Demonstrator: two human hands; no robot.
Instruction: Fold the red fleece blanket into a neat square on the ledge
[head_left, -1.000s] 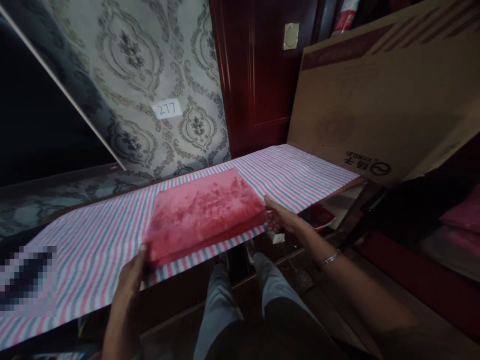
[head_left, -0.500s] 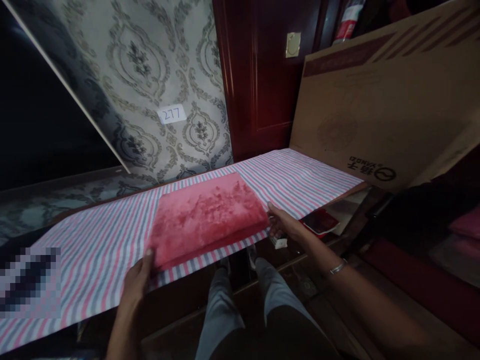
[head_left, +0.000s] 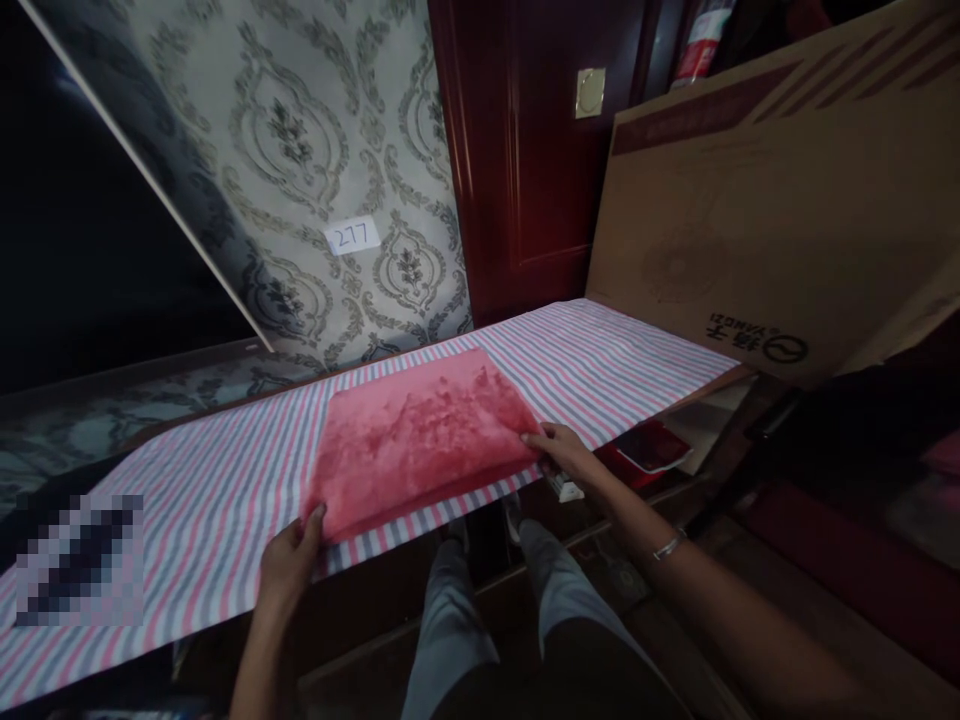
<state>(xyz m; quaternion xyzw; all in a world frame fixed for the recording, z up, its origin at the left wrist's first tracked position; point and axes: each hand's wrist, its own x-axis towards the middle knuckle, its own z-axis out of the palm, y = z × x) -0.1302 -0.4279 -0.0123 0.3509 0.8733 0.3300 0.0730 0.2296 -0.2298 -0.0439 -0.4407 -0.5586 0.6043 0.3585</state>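
A folded pink plush cloth (head_left: 424,430) lies flat on a striped sheet (head_left: 225,480), its nap streaked darker in the middle. At its near left corner is my left hand (head_left: 291,560), thumb on top and the other fingers tucked out of sight, closed on the edge. My right hand (head_left: 562,450) pinches the near right corner, with thumb and forefinger over the top. Stacked layers show along the cloth's front edge.
A large cardboard box (head_left: 750,200) stands at the right end of the table. Patterned wallpaper with a paper marked 277 (head_left: 353,235) rises behind. A dark screen (head_left: 112,220) leans in at left. Below the table edge lies a red-edged item (head_left: 652,445).
My right hand has moved onto the near right corner of the cloth, its fingers now over the top. The left hand stays at its corner, and the view has shifted slightly.
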